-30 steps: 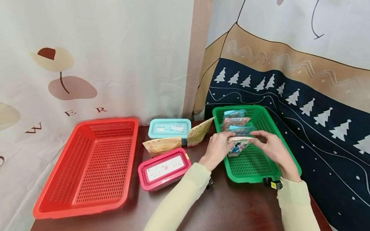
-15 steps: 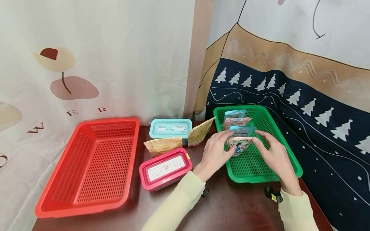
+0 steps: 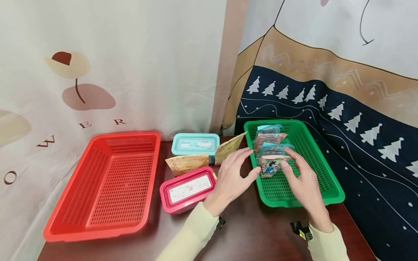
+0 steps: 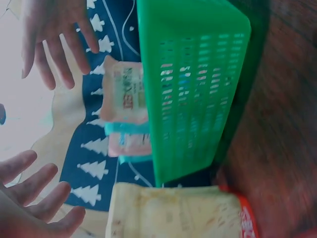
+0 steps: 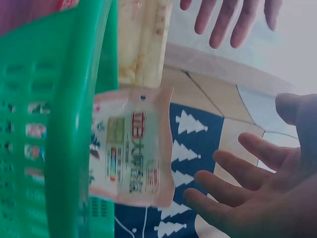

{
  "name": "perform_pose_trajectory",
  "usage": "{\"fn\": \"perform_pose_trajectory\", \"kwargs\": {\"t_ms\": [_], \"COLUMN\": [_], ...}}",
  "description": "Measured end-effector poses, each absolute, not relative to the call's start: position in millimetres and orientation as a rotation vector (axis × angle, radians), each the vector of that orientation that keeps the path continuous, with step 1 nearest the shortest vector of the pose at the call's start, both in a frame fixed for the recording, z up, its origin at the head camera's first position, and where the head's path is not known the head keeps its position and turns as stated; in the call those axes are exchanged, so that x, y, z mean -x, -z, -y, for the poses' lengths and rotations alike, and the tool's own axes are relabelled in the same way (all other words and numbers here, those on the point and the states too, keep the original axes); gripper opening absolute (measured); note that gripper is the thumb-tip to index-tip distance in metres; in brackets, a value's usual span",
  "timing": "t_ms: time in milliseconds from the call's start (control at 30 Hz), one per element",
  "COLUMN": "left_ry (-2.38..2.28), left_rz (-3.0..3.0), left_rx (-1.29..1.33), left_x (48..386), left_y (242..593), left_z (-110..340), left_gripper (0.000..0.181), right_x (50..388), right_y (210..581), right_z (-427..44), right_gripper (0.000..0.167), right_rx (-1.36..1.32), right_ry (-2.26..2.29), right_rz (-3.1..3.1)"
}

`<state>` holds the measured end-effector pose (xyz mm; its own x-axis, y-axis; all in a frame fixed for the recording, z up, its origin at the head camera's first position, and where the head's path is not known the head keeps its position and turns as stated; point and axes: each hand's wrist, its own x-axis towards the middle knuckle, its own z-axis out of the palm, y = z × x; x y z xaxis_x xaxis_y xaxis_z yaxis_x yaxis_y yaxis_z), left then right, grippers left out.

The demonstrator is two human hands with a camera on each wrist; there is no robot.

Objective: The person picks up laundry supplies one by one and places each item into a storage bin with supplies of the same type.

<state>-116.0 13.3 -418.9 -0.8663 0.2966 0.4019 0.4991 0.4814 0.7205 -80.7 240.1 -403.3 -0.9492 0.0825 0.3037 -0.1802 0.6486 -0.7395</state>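
Observation:
Several snack packets stand in a row along the left side of the green basket (image 3: 330, 197), pink and blue by turns. The front one is a pink-edged packet (image 3: 270, 167) with a printed picture; its back shows lettering in the right wrist view. My left hand (image 3: 232, 177) hovers over the basket's left rim with fingers spread, apart from the packets. Above the basket, just right of the front packet, is my right hand (image 3: 304, 181), its fingers loosely extended. Neither hand holds anything. In the right wrist view the right hand (image 5: 247, 178) is clear of the packet (image 5: 131, 148).
A red basket (image 3: 101, 232) stands at the left. Between the baskets are a light blue lidded box (image 3: 195, 139), a pink lidded box (image 3: 186, 192) and two yellowish packets, one upright (image 3: 187, 164) and one leaning (image 3: 230, 148). Curtains hang behind the brown table (image 3: 258, 235).
Both hands have let go of the front packet's top edge and spread apart, the left hand moving left and the right hand slightly toward me. The packet stays upright in the green basket.

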Motion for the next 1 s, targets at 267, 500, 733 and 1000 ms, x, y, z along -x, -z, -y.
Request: {"fn": "perform_pose_trajectory", "kwargs": {"t_ms": [267,500,733,1000], "left_ry": [1.341,1.380,1.363,1.368], "left_rz": [2.380,2.210,2.166,2.108], "left_rx": [0.598,0.495,0.268,0.125], "left_x": [106,102,97,97], "left_y": [416,414,417,425], "left_z": [21,56,86,111], "left_gripper": [0.058,0.055,0.061,0.072], "right_x": [80,85,87,95], "right_y": [408,414,419,425], "right_z": [-220,-200,-174,-141], "right_gripper": [0.048,0.046,0.046,0.055], "right_rx": [-0.119,-0.160,-0.232,-0.304], "right_ry": [-1.312,-1.460,-1.710,-1.894], "right_rz": [2.452,2.351,2.226,2.155]}}
